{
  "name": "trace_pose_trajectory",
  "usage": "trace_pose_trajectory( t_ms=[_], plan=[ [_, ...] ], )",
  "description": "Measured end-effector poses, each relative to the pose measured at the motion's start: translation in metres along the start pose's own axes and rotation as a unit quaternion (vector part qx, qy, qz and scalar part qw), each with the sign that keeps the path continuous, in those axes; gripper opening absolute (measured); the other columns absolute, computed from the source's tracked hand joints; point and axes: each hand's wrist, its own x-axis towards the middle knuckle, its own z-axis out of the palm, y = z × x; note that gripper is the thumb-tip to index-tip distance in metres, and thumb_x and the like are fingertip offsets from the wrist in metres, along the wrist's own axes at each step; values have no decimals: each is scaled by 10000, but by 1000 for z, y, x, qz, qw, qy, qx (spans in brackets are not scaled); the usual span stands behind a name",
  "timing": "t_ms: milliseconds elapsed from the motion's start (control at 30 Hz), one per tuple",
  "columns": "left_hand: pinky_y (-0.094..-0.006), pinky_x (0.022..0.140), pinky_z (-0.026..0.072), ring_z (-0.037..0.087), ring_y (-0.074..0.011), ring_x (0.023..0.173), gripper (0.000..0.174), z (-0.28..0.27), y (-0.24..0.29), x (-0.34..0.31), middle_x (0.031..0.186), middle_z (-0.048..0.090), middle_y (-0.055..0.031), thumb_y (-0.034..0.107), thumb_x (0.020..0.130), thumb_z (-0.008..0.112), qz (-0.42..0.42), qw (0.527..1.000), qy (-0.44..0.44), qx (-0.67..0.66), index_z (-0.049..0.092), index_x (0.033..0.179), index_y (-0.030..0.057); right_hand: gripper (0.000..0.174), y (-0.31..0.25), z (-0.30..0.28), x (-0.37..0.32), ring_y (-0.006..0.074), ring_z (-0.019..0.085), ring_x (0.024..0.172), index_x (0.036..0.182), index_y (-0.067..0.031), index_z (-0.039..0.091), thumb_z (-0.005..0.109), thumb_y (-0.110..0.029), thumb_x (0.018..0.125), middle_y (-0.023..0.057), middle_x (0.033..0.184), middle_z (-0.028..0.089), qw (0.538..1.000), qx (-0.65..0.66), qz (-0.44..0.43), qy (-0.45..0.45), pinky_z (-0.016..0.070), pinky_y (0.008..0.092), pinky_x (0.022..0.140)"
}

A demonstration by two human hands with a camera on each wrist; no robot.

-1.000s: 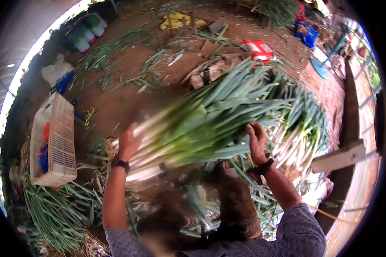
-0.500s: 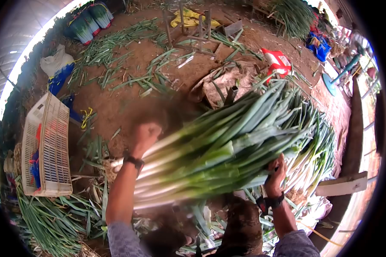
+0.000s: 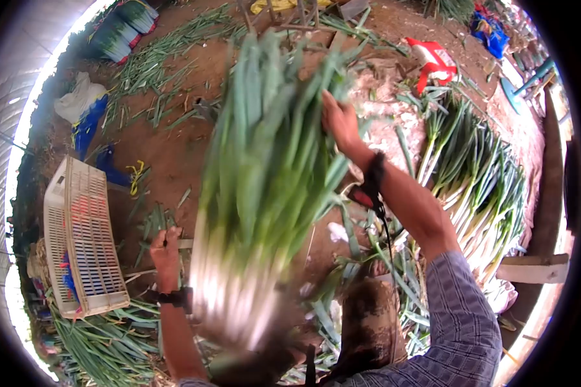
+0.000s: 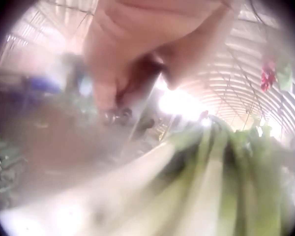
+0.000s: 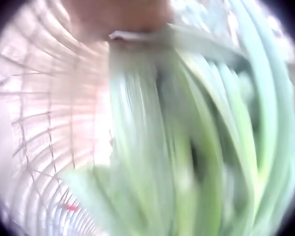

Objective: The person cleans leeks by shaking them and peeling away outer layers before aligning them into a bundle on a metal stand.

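Note:
A large bundle of leeks (image 3: 258, 168) lies lengthwise in front of the person, green leaves away and blurred white ends toward the body. At its upper right edge the right hand (image 3: 342, 126) grips the leaves; the right wrist view shows that hand (image 5: 123, 17) against the leaves (image 5: 187, 147), with its fingertips hidden. Left of the white stalks, the left hand (image 3: 166, 258) is apart from the bundle, fingers loosely curled. In the left wrist view the same hand (image 4: 152, 44) is above the pale stalks (image 4: 201, 196), with no stalk between its fingers.
A plastic crate (image 3: 87, 238) stands at left, with leaves (image 3: 110, 342) below it. More leeks (image 3: 478, 180) lie at right beside a wooden board (image 3: 532, 269). A red and white bag (image 3: 432, 61) and scattered leaves (image 3: 168, 64) lie farther off.
The bundle has swung from slanting rightward to pointing away, its leaf end moving left. The right hand has moved up and left with it; the left hand has come off the stalks, down and left.

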Motion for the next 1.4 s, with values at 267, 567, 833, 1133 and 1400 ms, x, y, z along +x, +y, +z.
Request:
trace_pose_trajectory(
  t_ms=[267,567,833,1133,1400],
  plan=[
    [-359,1037,412,538,-247,1242,459,-11,29,-86,1345,584,-160,321,1043,481,-13,983,-87,160,529,1364,-4,871,33,29,26,245,568,1104,1302,98,476,667,-623,852,196,1189,601,989,-109,-77,63,447,348,958],
    [-352,1049,392,493,-249,1295,587,-66,-19,-217,1384,547,-145,459,1013,502,-280,926,-230,108,538,1372,-4,499,50,-21,-235,218,557,1105,1330,-13,470,658,-301,968,140,1228,573,951,-219,-1,-219,467,337,996],
    [-336,928,444,575,-150,1067,415,-65,-102,-240,1181,635,-37,348,993,558,-293,937,-181,-58,639,1214,5,197,81,26,-233,191,675,814,959,10,675,581,-161,982,130,869,708,962,-212,-170,-39,512,319,726],
    [-387,1075,329,398,-294,1296,567,85,-32,-331,1387,442,-189,426,1020,470,-145,961,-229,57,423,1414,21,223,50,-40,-129,290,689,689,863,13,708,623,-191,895,156,762,713,923,-360,-131,-33,535,379,671],
    [-382,1157,277,358,-313,1413,704,144,32,-329,1548,326,-251,297,975,530,-294,936,-174,-91,251,1526,-40,226,-6,-55,-236,241,605,653,1023,-16,611,501,-210,990,127,759,610,733,-623,-39,-270,534,377,601]
  ],
)
